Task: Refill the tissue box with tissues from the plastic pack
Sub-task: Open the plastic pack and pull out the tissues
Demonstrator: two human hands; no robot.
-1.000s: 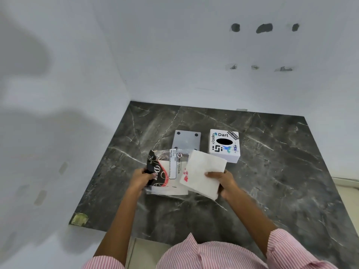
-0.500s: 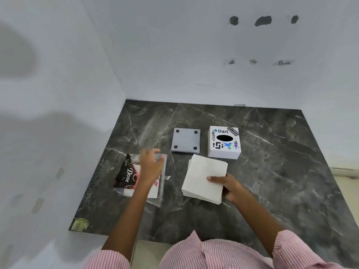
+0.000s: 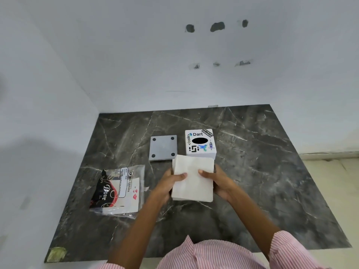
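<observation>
Both hands, left hand (image 3: 168, 183) and right hand (image 3: 218, 181), pinch the white square tissue stack (image 3: 192, 179) by thumbs and curled fingers near the sticker-covered white tissue box (image 3: 200, 144); loading apparently comes next.

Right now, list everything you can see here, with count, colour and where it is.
dark marble counter: one, black-grey with white veins, set in a white wall corner
white cube tissue box: one, white with stickers and a black oval opening, far centre
grey square plate: one, grey with four black dots, flat, left of the box
clear plastic pack: one, black-and-red print, flat, near left
yellowish patch: one, near-left counter corner
stack of white paper tissues: one, white, held in front of the box
striped shirt: pink and white, bottom edge
left hand, right hand: two, gripping the stack's sides
</observation>
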